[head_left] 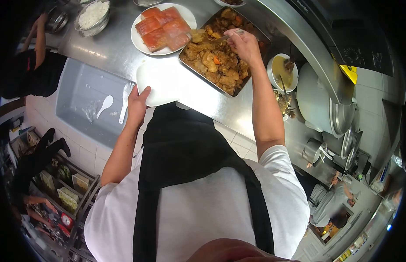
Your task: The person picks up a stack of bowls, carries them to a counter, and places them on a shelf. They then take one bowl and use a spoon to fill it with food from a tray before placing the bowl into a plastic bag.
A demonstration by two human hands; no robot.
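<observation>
no word, number or brand can be read anywhere here. faint pale lettering sits along the top edge of the dark grey appliance panel [342, 30], too small to make out. the yellow tag [349, 73] below it shows no legible print.

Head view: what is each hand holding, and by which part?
The left hand grips the white square plate by its near left edge. The right hand holds a metal utensil by its handle over the metal tray of stew.
</observation>
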